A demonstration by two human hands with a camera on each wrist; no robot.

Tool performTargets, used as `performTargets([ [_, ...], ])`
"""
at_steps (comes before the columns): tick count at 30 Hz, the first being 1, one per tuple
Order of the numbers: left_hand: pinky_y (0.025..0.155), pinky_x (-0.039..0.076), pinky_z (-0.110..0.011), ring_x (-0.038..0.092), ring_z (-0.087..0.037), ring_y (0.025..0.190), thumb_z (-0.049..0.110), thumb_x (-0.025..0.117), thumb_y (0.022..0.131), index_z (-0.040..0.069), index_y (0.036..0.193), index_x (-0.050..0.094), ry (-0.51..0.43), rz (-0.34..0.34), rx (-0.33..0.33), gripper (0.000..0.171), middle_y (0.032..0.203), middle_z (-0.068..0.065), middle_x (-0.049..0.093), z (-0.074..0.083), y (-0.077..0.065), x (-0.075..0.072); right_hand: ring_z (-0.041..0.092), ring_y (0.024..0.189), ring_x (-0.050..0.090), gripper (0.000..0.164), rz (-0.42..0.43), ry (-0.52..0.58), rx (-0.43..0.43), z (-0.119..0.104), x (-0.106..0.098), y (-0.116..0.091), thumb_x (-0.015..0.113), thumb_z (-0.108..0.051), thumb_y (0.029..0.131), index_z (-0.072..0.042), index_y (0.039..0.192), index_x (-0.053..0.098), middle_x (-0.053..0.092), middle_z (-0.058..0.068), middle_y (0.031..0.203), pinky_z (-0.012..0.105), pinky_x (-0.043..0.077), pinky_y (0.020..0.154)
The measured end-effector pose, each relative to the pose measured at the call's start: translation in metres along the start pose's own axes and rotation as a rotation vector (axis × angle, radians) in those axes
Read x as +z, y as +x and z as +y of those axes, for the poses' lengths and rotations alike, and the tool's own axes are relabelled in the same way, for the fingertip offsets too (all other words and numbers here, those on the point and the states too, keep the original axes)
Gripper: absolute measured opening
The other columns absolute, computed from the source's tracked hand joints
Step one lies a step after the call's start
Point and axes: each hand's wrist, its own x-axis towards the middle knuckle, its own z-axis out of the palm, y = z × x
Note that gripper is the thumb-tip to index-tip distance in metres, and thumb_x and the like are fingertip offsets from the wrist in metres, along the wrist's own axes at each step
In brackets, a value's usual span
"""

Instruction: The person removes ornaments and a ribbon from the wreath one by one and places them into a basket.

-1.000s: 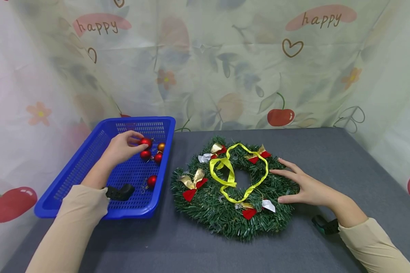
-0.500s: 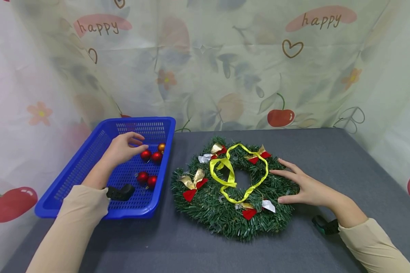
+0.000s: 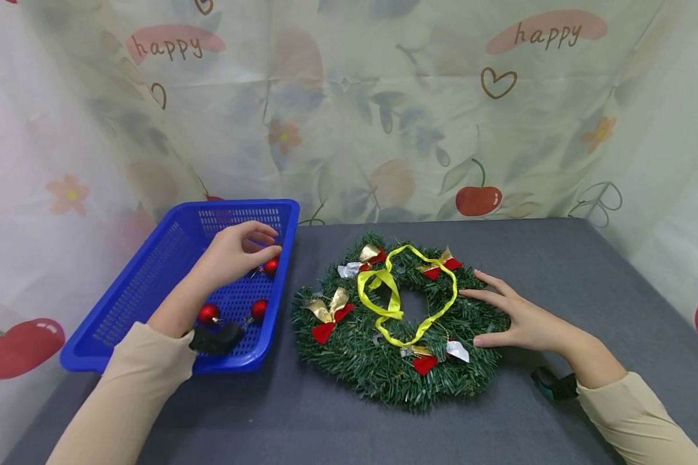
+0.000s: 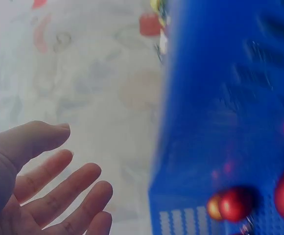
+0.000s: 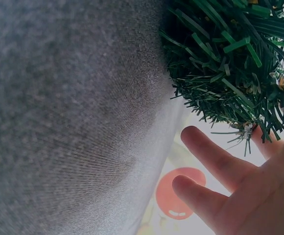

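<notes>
My left hand [image 3: 238,255] hovers over the right side of a blue plastic basket [image 3: 134,271], fingers loosely bent and nothing between them. Just past its thumb lies a red ball ornament [image 3: 271,266], partly covered. Nearer the basket's front are two more red ball ornaments [image 3: 209,314]. The left wrist view also shows a gold ball ornament [image 4: 214,206] beside a red one. My right hand [image 3: 526,320] rests with spread fingers at the right edge of a green wreath [image 3: 384,381], which bears a yellow ribbon [image 3: 391,314] and red-and-gold bows [image 3: 324,330].
Wreath and basket stand side by side on a grey tabletop [image 3: 535,252], with a narrow gap between them. A printed curtain [image 3: 349,116] encloses the back and sides. Black wrist bands [image 3: 555,384] are worn on both arms.
The red ball at my left fingertips left them and rolled, and one now lies farther front-left in the basket. My left hand shifted right. The right hand and wreath stayed put.
</notes>
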Motion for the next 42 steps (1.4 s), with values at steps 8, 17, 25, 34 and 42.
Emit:
performTargets([
  [8, 0.084, 0.053, -0.041, 0.063, -0.026, 0.1, 0.026, 0.062, 0.089, 0.013, 0.117, 0.059, -0.007, -0.059, 0.106, 0.031, 0.116, -0.01, 0.064, 0.032, -0.004, 0.017, 0.048, 0.135, 0.021, 0.072, 0.002, -0.004, -0.001, 0.0, 0.0, 0.0, 0.073, -0.04, 0.078, -0.026, 0.14, 0.04, 0.007, 0.013, 0.156, 0.066, 0.036, 0.091],
  [17, 0.087, 0.051, -0.04, 0.063, -0.023, 0.101, 0.027, 0.062, 0.089, 0.015, 0.116, 0.06, 0.008, -0.147, 0.202, 0.03, 0.115, -0.005, 0.064, 0.063, -0.005, 0.035, 0.049, 0.135, 0.021, 0.072, 0.002, -0.002, -0.006, 0.001, 0.0, 0.0, 0.073, -0.04, 0.078, -0.024, 0.14, 0.04, 0.007, 0.014, 0.156, 0.067, 0.035, 0.091],
  [25, 0.088, 0.052, -0.037, 0.063, -0.023, 0.103, 0.029, 0.061, 0.09, 0.015, 0.116, 0.06, 0.047, -0.21, 0.241, 0.029, 0.113, -0.006, 0.066, 0.082, 0.011, 0.054, 0.049, 0.135, 0.021, 0.073, 0.002, -0.002, -0.007, 0.002, 0.0, 0.0, 0.073, -0.039, 0.078, -0.025, 0.141, 0.04, 0.007, 0.014, 0.156, 0.067, 0.035, 0.091],
  [34, 0.088, 0.051, -0.036, 0.062, -0.023, 0.103, 0.029, 0.061, 0.091, 0.013, 0.119, 0.06, 0.096, -0.285, 0.242, 0.033, 0.116, -0.009, 0.065, 0.087, 0.033, 0.083, 0.048, 0.135, 0.022, 0.072, 0.01, -0.004, -0.008, 0.002, 0.002, 0.0, 0.073, -0.04, 0.078, -0.026, 0.14, 0.04, 0.007, 0.013, 0.156, 0.066, 0.036, 0.091],
  [42, 0.084, 0.053, -0.034, 0.065, -0.023, 0.102, 0.026, 0.061, 0.09, 0.01, 0.115, 0.061, 0.094, -0.302, 0.198, 0.03, 0.112, -0.009, 0.066, 0.085, 0.052, 0.102, 0.047, 0.135, 0.021, 0.072, 0.006, 0.001, -0.006, 0.002, 0.001, 0.0, 0.073, -0.04, 0.078, -0.025, 0.14, 0.04, 0.007, 0.013, 0.156, 0.066, 0.036, 0.092],
])
